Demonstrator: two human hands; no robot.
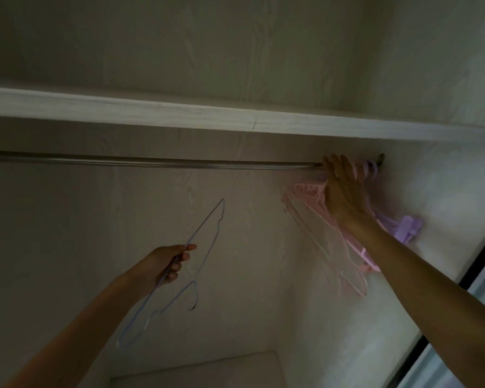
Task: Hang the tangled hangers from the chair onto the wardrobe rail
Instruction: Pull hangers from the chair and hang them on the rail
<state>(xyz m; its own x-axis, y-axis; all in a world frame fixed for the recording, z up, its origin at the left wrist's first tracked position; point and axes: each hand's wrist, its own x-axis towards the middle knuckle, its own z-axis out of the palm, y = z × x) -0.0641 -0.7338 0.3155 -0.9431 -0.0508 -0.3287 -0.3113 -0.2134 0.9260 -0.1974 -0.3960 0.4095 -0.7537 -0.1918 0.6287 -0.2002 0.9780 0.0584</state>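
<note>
Two hands — left (167, 264) gripping blue hanger (179, 271), right (343, 191) at rail (151, 161)

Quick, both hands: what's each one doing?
Left hand: closed on a blue hanger.
Right hand: at the rail, among pink hangers; grip unclear.

blue hanger (179, 278) | pink hangers (314, 217) | purple hangers (403, 228) | rail (151, 163) seemingly silver | white wood-grain shelf (235, 116)

Left hand (167, 266) low, forearm angled up from bottom-left, fingers curled closed in a grip. Right hand (345, 189) raised high, arm extended, fingers spread upward.
</note>
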